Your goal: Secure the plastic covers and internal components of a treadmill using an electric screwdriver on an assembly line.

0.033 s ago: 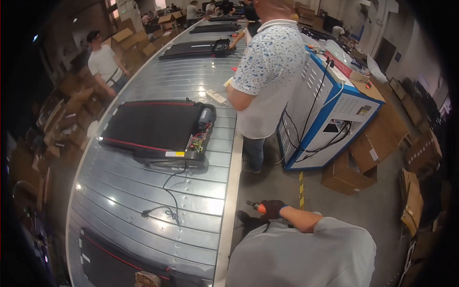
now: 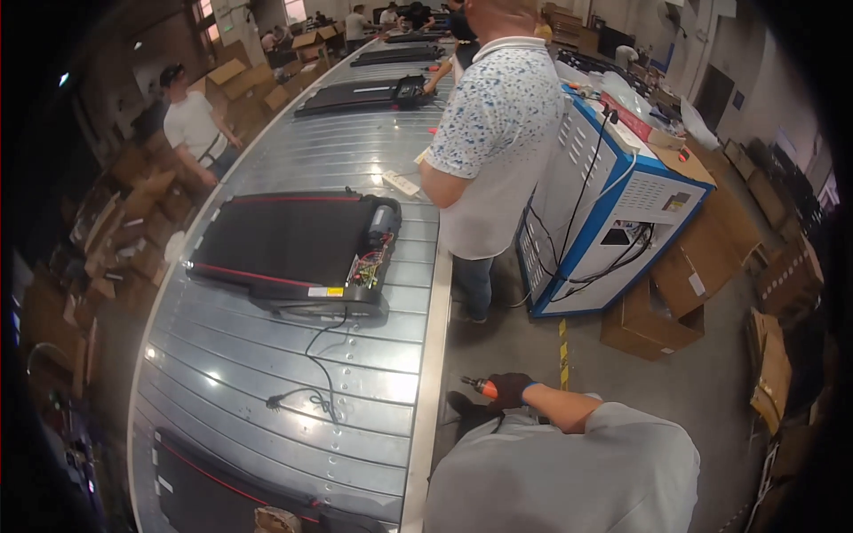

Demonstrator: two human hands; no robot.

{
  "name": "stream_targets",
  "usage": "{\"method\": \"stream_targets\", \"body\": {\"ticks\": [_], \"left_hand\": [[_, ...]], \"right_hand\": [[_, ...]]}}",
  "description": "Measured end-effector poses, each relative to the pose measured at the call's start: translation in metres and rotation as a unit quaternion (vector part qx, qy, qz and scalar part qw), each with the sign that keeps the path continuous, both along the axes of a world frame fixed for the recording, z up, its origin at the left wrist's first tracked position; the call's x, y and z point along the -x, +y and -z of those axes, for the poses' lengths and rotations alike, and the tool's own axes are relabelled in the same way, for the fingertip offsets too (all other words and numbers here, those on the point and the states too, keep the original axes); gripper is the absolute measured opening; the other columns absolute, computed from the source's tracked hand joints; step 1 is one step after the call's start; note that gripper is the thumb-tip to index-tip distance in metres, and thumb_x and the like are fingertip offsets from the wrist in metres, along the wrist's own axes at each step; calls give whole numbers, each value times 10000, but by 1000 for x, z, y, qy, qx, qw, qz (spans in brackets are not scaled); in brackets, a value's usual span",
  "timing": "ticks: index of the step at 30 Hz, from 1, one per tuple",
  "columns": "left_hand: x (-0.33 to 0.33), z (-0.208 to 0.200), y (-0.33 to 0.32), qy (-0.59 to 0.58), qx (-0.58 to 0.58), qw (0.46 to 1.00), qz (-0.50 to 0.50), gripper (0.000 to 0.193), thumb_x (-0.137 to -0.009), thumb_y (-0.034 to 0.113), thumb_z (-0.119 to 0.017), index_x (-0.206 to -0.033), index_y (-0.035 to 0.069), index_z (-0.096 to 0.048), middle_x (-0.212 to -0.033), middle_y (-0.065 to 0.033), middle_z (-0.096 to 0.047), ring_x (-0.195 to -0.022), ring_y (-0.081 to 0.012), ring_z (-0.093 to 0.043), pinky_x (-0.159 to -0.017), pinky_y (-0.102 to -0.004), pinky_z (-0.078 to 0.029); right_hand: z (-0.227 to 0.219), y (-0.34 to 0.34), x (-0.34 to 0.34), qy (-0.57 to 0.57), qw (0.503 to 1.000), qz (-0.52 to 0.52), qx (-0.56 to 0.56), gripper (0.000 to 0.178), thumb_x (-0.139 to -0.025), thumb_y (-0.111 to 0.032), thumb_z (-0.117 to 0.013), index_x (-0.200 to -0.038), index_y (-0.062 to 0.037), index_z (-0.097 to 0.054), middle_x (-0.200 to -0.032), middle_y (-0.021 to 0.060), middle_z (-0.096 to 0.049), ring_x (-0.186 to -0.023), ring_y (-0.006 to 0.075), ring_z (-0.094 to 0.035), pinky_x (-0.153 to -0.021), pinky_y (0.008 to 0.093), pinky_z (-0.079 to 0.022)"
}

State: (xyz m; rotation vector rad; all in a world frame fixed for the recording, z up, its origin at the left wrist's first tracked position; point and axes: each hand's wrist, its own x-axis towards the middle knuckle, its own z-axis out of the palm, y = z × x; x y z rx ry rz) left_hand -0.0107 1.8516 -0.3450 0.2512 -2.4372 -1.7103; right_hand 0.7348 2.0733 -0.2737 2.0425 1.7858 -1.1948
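My right hand (image 2: 511, 389), in a dark glove, is closed around an orange-and-black electric screwdriver (image 2: 487, 387). It is just right of the metal table's near edge, with the tool's tip pointing left toward the table. My left hand is out of sight. On the slatted metal table (image 2: 222, 355) lies a flat black treadmill (image 2: 284, 235) with red side stripes. Its right end is uncovered and shows a motor (image 2: 384, 219) and coloured wires (image 2: 364, 271). From it a black power cord (image 2: 311, 355) trails across the slats. A second black treadmill (image 2: 204, 493) lies partly in view at the lower left.
A person in a spotted shirt (image 2: 498, 124) stands at the table beside a blue-and-white cabinet (image 2: 613, 204) with cables. A person in white (image 2: 191, 124) is across the table. Open cartons (image 2: 657, 329) stand on the floor at right. A brown ragged object (image 2: 277, 520) sits at the lower edge.
The view has shifted slightly, so the treadmills and cord appear a little lower. My right hand keeps its hold on the screwdriver, almost in the same place.
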Motion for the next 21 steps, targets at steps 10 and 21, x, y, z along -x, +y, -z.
{"method": "stream_targets", "body": {"ticks": [10,21], "left_hand": [[-32,-30,44,75,143,986,-35,315,-968,219,-562,-1187,2,-631,-1112,-229,-672,-971,-372,-632,-868,-479,-509],[-275,-108,262,-141,-219,918,298,116,-885,173,-561,-919,121,-660,-746,-14,-624,-544,-103,-517,-430,-231,-353]], "right_hand": [[21,41,-94,36,999,-31,9,648,-737,-456,-765,-1271,-122,-616,-1204,173,-721,-1120,376,-692,-945,478,-549],[35,159,-213,5,998,-57,-9,705,-739,-530,-773,-1284,-117,-600,-1183,179,-730,-1076,377,-712,-926,475,-553]]}}
